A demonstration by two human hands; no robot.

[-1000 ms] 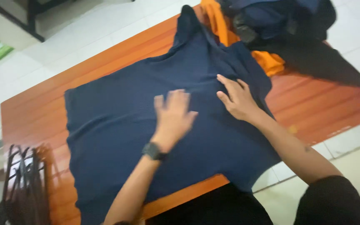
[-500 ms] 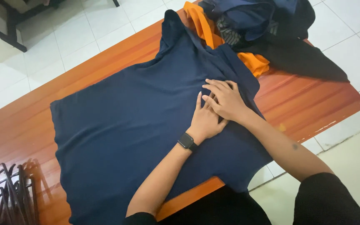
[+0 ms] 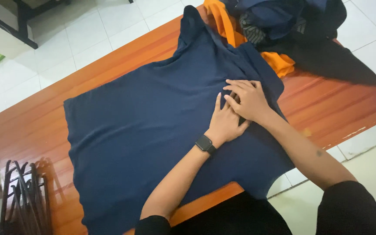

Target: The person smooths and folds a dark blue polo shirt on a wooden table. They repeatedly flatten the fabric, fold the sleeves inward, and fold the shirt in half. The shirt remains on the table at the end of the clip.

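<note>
A dark navy shirt [image 3: 144, 130] lies spread flat across an orange-brown wooden table [image 3: 35, 126]. My left hand [image 3: 223, 123], with a black watch on its wrist, rests palm down on the shirt's right side. My right hand [image 3: 249, 99] lies partly over the left hand's fingers, also pressing on the cloth near the shirt's upper right edge. Neither hand grips the cloth; the fingers lie flat and slightly apart.
An orange garment [image 3: 279, 61] and a heap of dark blue and black clothes [image 3: 310, 30] sit at the table's far right. A bunch of black hangers [image 3: 20, 196] stands at the near left corner. White tiled floor surrounds the table.
My left hand slid right across the shirt and came to rest beneath my right hand. The right hand stayed in nearly the same spot. The view shifted slightly.
</note>
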